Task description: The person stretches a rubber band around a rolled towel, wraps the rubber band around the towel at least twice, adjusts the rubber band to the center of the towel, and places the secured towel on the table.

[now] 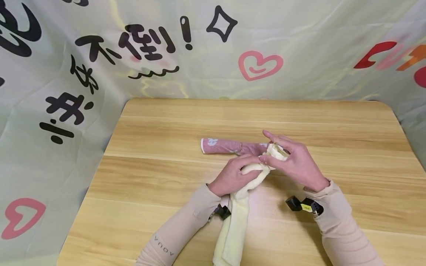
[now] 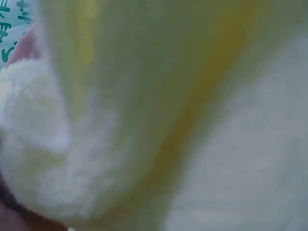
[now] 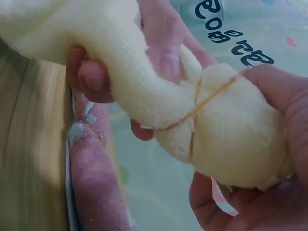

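A long pale yellow plush cloth (image 1: 239, 214) runs from the front edge up to both hands. In the right wrist view its bunched end (image 3: 236, 130) is crossed by a thin orange band (image 3: 211, 96). The left hand (image 1: 234, 175) grips the cloth just below that end, fingers curled round it. Around the bunched end curl the fingers and thumb of the right hand (image 1: 297, 160). Blurred yellow cloth (image 2: 120, 120) fills most of the left wrist view. Behind the hands lies a rolled pink cloth (image 1: 226, 146) with pale blue patterns, its right end partly hidden.
The wooden table (image 1: 159, 177) spreads out around the hands. A pale printed curtain (image 1: 206, 74) with black characters and pink hearts hangs behind it and along the left side.
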### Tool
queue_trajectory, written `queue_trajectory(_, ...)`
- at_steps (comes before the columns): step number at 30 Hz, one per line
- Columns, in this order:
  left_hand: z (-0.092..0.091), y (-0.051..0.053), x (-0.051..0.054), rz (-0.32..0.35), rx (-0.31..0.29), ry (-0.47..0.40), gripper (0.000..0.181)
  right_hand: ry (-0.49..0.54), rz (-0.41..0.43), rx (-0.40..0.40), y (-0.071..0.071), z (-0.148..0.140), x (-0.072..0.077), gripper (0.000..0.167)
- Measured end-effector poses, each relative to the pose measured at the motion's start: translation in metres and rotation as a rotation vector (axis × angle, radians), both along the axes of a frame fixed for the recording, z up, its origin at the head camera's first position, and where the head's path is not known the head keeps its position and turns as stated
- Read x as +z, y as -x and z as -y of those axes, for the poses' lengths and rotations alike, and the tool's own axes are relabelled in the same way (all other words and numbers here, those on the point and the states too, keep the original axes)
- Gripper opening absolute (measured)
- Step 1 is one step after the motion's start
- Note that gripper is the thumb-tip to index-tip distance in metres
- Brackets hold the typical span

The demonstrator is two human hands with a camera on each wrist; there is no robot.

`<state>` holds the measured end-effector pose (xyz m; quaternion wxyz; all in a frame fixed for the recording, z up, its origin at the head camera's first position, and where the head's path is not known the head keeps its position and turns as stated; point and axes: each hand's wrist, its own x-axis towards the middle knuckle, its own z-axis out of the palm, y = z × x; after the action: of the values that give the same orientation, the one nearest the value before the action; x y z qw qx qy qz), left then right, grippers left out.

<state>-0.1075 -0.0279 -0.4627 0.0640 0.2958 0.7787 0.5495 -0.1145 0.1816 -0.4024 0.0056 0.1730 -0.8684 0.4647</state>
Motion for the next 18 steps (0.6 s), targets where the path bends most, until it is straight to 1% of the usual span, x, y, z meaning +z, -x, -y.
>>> queue_trajectory(2, -0.0009, -0.0009, 0.0000, 0.020, 0.008, -0.007, 0.030, -0.013, -0.017, 0.008, 0.0002, -0.0010, 0.0002, 0.059)
queue_trajectory(5, -0.0015, -0.0017, -0.0001, 0.078, 0.006, -0.040, 0.038, -0.022, -0.035, 0.024, 0.0005, -0.0020, 0.0000, 0.053)
queue_trajectory(7, -0.0014, -0.0014, -0.0009, 0.096, 0.003, -0.061, 0.044, -0.014, -0.040, 0.038, 0.0010, -0.0022, -0.0007, 0.049)
queue_trajectory(10, -0.0009, -0.0007, -0.0014, 0.063, -0.008, -0.065, 0.052, -0.018, -0.046, 0.050, 0.0013, -0.0024, -0.0018, 0.044)
queue_trajectory(13, -0.0005, -0.0008, -0.0014, 0.001, -0.018, -0.044, 0.057, -0.025, -0.034, 0.065, 0.0011, -0.0031, -0.0028, 0.036)
queue_trajectory(15, -0.0006, -0.0011, -0.0016, -0.028, -0.024, -0.032, 0.058, -0.029, -0.020, 0.079, 0.0009, -0.0039, -0.0030, 0.030)
queue_trajectory(18, -0.0013, -0.0017, -0.0018, -0.061, -0.028, -0.006, 0.053, -0.052, -0.001, 0.109, 0.0016, -0.0051, -0.0036, 0.023)
